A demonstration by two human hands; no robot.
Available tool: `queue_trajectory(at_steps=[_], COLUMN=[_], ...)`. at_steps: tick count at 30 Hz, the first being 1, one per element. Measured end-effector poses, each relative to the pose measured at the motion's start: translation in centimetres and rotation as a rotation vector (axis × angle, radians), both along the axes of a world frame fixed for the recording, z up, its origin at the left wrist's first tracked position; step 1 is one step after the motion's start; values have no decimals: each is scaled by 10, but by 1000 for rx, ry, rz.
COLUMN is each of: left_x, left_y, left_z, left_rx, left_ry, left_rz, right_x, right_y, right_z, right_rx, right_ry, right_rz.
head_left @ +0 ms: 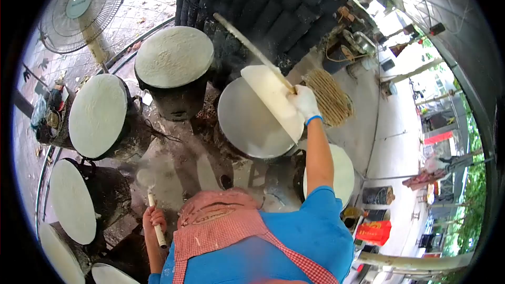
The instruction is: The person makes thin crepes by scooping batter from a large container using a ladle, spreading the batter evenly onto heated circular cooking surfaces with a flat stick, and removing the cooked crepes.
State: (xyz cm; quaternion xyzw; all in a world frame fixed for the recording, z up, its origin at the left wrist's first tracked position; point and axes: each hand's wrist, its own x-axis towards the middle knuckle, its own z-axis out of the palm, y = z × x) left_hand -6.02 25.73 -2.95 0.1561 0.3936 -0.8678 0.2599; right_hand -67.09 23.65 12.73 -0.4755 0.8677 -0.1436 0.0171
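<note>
Right hand (305,103) clenches pale wooden stick (251,49), thin white sheet (273,102) partly off round grey pan (243,121); left hand (154,217) clenches pale-handled ladle (151,199).

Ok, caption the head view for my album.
The gloved right hand lifts a pale sheet on a stick above a round pan; the left hand grips a ladle.
</note>
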Motion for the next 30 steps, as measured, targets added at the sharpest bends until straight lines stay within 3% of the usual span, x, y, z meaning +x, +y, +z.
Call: queue_trajectory(at_steps=[1, 5, 9, 11, 14, 15, 18, 19, 20, 21, 22, 23, 24, 25, 26, 28, 30], left_x=[-10, -61, -100, -118, -144, -148, -150, -162, -167, -170, -173, -175, -172, -168, -189, -181, -173], left_y=[3, 22, 46, 49, 49, 46, 33, 29, 30, 29, 26, 23, 18, 17, 25, 26, 33], left_z=[-4, 6, -12, -2, 15, 18, 5, 24, 31, 35, 33, 32, 28, 29, 55, 31, 44], left_rx=[-11, -78, -90, -71, -30, -31, -25, 43, -5, -53, -83, -112, -124, -134, -56, -69, -53], left_ry=[19, -26, -40, -59, -65, -80, -79, -24, -38, -54, -53, -52, -34, -22, -56, -107, -147], left_rz=[12, 114, 175, 192, 176, 179, 107, 83, 88, 96, 86, 77, 47, 17, 79, 4, 18], right_x=[-22, -132, -241, -263, -323, -360, -382, -405, -373, -448, -422, -395, -420, -343, -337, -338, -321], right_y=[-6, -21, -2, 31, 80, 101, 168, 183, 185, 219, 225, 220, 234, 213, 223, 236, 234], right_z=[11, 61, 115, 146, 120, 91, 1, -60, -68, -170, -184, -207, -264, -199, -212, -223, -209], right_rx=[10, -196, -484, -578, -949, -926, -1099, -1364, -1516, -1295, -1307, -1486, -1321, -1044, -572, -163, -272], right_ry=[7, -373, -621, -587, -681, -757, -874, -754, -804, -807, -987, -867, -928, -702, -405, -184, -82], right_rz=[22, -28, -279, -419, -618, -750, -745, -679, -718, -1003, -1028, -908, -1228, -1384, -1467, -1547, -1375])
